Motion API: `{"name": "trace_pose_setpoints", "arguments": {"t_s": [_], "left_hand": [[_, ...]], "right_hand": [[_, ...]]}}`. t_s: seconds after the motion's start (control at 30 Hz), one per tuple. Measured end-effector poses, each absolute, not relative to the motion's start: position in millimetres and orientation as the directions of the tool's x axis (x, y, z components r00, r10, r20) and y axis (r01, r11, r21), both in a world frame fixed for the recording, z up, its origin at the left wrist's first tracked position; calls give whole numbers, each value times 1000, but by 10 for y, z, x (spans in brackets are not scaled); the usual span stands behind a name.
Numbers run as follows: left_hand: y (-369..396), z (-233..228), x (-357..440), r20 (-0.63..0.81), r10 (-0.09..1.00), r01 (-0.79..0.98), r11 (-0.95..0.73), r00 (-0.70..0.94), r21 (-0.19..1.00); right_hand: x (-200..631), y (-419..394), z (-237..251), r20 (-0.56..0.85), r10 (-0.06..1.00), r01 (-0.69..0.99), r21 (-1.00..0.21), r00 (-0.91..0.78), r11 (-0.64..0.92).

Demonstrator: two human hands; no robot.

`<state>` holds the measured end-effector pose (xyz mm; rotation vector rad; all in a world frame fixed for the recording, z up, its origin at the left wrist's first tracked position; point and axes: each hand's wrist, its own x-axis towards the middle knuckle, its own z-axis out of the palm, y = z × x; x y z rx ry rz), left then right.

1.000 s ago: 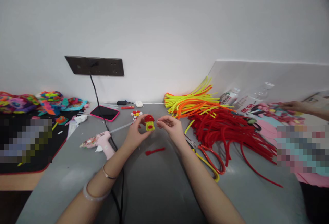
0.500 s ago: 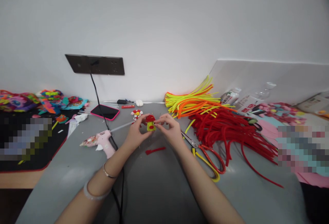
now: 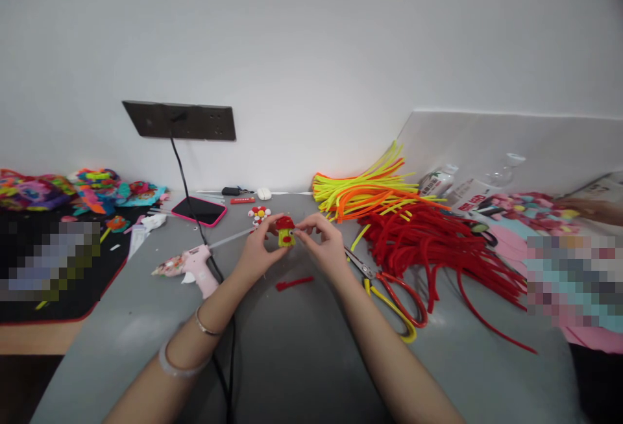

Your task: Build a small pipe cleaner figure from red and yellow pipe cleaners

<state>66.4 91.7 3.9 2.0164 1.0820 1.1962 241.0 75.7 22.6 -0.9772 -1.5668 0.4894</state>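
My left hand (image 3: 261, 252) grips a small yellow and red pipe-cleaner figure (image 3: 286, 239) between thumb and fingers. It has a red top, a red spot low on its front and a small googly eye (image 3: 291, 233) on its right side. My right hand (image 3: 324, 242) is pinched just beside that eye, its fingertips close to the figure's right edge; what they hold, if anything, is too small to make out. Below the hands, a short red pipe-cleaner piece (image 3: 294, 283) lies on the grey table (image 3: 296, 352). Behind my left hand is a red and white flower piece (image 3: 259, 215).
At left lie a pink glue gun (image 3: 192, 267) with a black cord and a phone (image 3: 199, 210). Scissors (image 3: 389, 294) rest at right beside red pipe cleaners (image 3: 418, 242) and a yellow-orange bundle (image 3: 363, 193). Bottles (image 3: 501, 174) stand behind; another person's hand (image 3: 594, 210) shows far right.
My right fingertips have drawn slightly right from the figure, and the googly eye now shows. My left hand still holds the figure. Another person's hand has come in at far right.
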Motion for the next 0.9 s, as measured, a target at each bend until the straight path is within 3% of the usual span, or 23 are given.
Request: {"name": "trace_pose_setpoints", "arguments": {"t_s": [0.3,0.57,0.9], "left_hand": [[919,40,660,457,839,364,-541,295,758],[921,20,660,465,831,371,-554,306,745],[917,22,652,474,830,368,-556,294,745]], "right_hand": [[2370,767,170,488,872,251,-849,37,465],[2364,760,161,471,882,243,-856,7,455],[2405,800,134,477,879,116,-874,25,471]]}}
